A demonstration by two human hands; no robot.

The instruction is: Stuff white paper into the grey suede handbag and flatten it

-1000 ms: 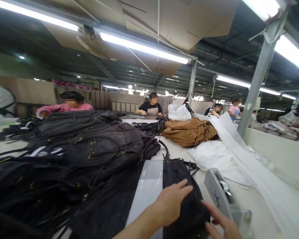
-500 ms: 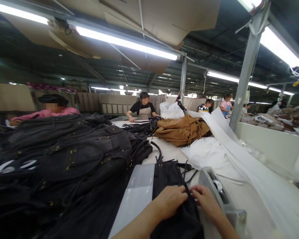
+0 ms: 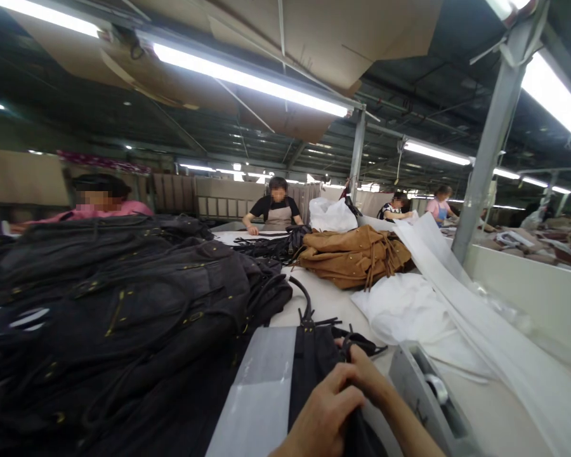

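Just right of lower centre: right hand (image 3: 367,374) had moved up black bag (image 3: 309,362) beside straps (image 3: 368,346), left hand (image 3: 328,409) below. Fingers curled, grips unclear; handling had shifted toward bag's upper end.

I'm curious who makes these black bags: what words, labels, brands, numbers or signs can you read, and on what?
No text can be read.
Boxy grey tape dispenser: one dark mark on its side, too blurred to read.
Tan cardboard sheet overhead: small marks, too faint to read.
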